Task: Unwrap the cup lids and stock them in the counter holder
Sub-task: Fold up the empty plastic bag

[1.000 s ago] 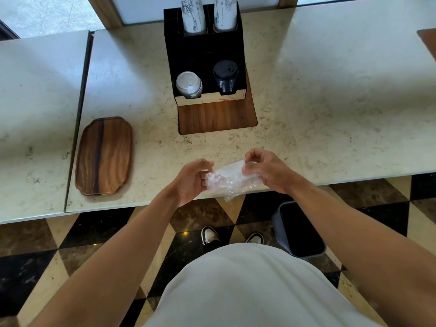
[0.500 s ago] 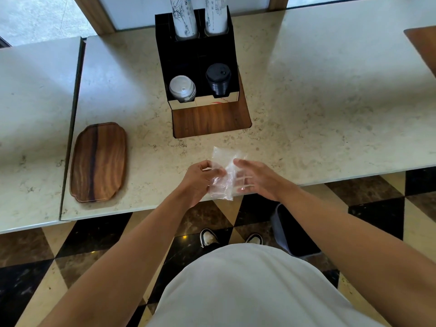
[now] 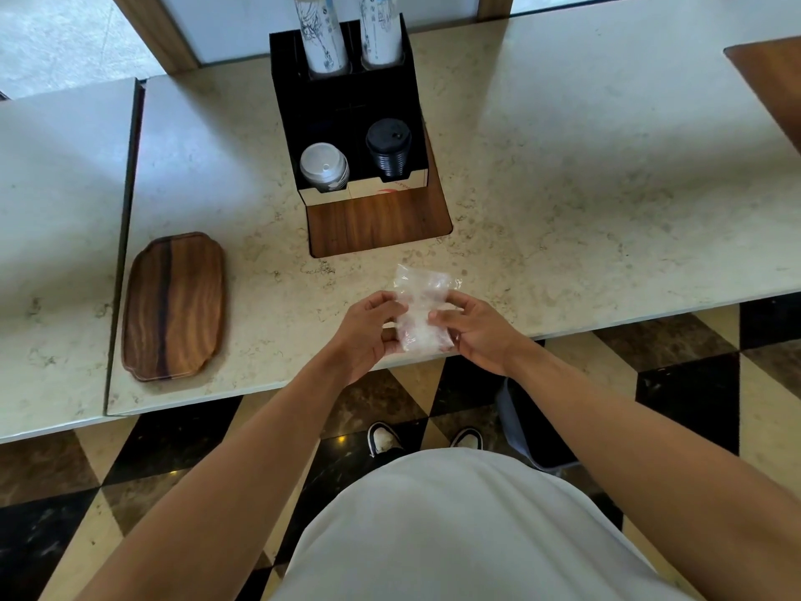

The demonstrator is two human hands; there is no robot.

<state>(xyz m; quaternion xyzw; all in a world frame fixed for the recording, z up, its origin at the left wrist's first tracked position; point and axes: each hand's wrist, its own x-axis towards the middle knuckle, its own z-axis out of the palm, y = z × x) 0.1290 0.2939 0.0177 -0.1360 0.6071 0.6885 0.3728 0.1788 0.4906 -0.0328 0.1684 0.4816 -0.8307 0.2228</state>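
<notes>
Clear plastic bag of cup lids (image 3: 422,308) pinched from both sides, left hand (image 3: 368,329) and right hand (image 3: 474,329) closed on its edges over the counter's (image 3: 585,201) near rim. Beyond the hands, black holder (image 3: 346,110) with white lids (image 3: 324,167) and black lids (image 3: 389,147); left of the left hand, wooden tray (image 3: 173,305).

The clear plastic wrap (image 3: 419,306) is crinkled and cloudy, so its contents cannot be made out. The two cup stacks (image 3: 321,32) at the far side of the black holder (image 3: 346,101) are cut off by the top edge. A wooden board (image 3: 769,80) at far right runs off the frame. A dark bin (image 3: 526,427) under the counter is partly hidden by the right forearm.
</notes>
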